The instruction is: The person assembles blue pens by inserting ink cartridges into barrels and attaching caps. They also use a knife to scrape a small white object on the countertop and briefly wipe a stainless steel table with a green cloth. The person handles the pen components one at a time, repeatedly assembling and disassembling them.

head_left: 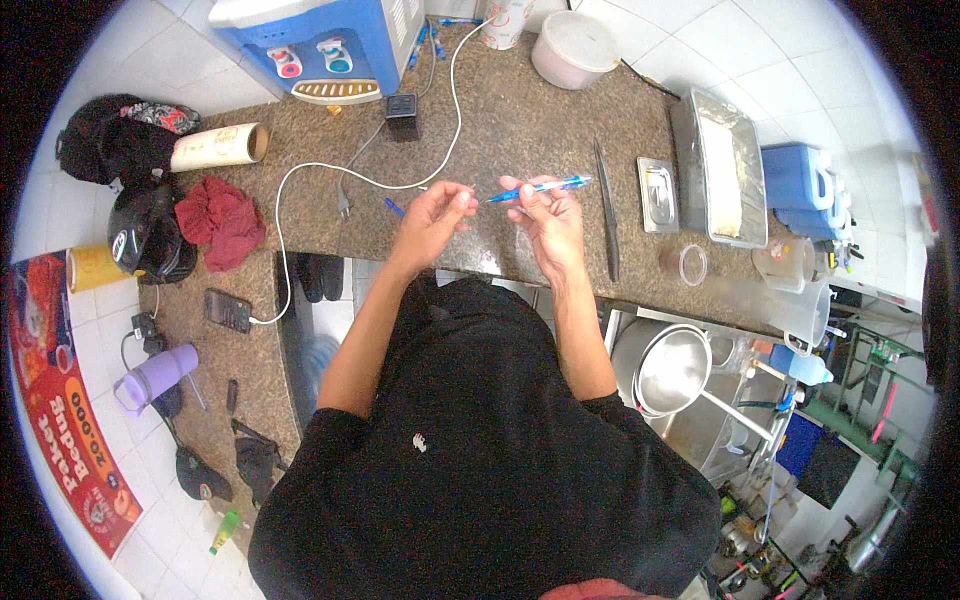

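Over the near part of the speckled brown counter point(490, 140), my right hand point(552, 222) grips a blue and clear ballpoint pen point(556, 186) between thumb and fingers. The pen lies nearly level, its blue end toward my left hand. My left hand point(432, 226) is a short gap away, thumb and fingertips pinched together. Whatever is in that pinch is too small to make out. Just left of it a short blue piece point(394, 207) rests on the counter, partly covered by the hand. To the right of my right hand lies a long dark knife point(608, 215).
A blue and white water dispenser point(330, 45) stands behind. A white cable point(350, 176) curves across to a phone point(228, 310) at left. At right are a metal lid point(658, 195), a clear tub point(690, 264), a rectangular bin point(685, 130) and a sink with pots point(674, 368).
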Tool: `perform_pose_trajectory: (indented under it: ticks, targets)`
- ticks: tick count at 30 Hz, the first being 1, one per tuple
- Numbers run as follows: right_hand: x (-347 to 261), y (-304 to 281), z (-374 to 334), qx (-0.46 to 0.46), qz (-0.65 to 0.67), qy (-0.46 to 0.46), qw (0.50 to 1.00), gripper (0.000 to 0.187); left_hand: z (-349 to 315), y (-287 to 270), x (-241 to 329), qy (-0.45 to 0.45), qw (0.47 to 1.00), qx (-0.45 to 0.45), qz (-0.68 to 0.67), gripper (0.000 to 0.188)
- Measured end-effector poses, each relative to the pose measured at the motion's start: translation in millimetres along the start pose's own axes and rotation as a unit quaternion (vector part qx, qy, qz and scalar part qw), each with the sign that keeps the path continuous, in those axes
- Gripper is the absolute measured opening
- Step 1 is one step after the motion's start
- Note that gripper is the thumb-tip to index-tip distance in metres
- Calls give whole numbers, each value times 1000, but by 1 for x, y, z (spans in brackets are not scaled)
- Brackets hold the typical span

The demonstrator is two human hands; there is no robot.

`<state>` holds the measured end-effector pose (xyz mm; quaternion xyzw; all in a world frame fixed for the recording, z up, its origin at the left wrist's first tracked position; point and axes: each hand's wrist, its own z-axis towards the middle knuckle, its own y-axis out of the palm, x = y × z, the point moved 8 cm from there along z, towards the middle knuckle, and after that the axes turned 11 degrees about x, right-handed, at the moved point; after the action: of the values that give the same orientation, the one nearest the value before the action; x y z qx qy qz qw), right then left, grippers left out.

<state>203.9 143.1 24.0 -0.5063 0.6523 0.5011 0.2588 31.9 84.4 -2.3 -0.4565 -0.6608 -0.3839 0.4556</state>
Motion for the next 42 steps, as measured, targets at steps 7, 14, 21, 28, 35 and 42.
perform_pose_trajectory:
  ticks: [7,14,21,28,35,42]
  targets:
    - [45,-50,21,85,-298,-196,930,7,-4,-28,-51,-18,995,71,60,30]
    - [66,-70,16,89,-524,-266,805,10,-12,-48,-84,-6,993,90,78,28]
    - [64,-84,19,122,-420,-270,858,11,-15,-45,-95,-29,991,91,89,30]
    - [68,-86,25,100,-556,-242,789,9,-10,-37,-101,-7,990,74,121,31]
    - [57,-71,14,83,-548,-292,780,8,-8,-31,-94,15,990,57,127,32]
    - [50,-64,9,90,-548,-305,773,8,-9,-29,-89,2,992,60,113,31]
